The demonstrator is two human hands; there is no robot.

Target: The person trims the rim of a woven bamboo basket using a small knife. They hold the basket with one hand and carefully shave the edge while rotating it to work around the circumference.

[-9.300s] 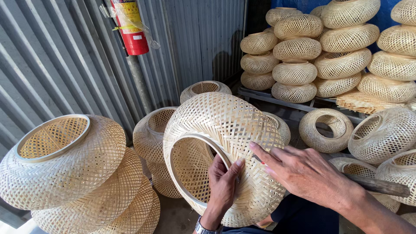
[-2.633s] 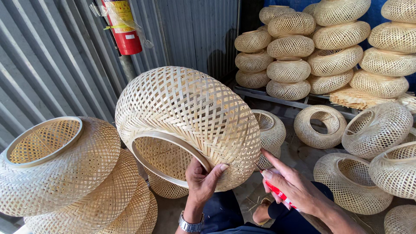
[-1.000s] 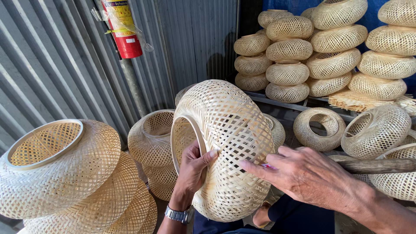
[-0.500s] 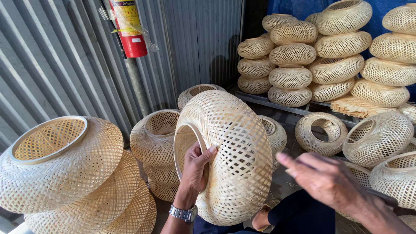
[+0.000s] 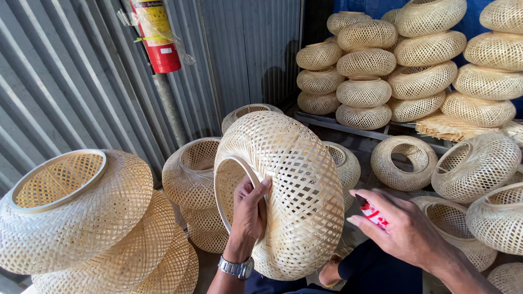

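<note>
hands | left (image 5: 248, 215): raised, fingers curled gripping | right (image 5: 400, 228): closed, palm down

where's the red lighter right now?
Head view, lower right: the red lighter sits in the right hand, just right of the woven bamboo shade that the left hand grips by its rim.

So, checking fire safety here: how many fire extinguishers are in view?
1: a red fire extinguisher hangs on the pole against the corrugated metal wall, upper left. Others may be out of view.
</note>
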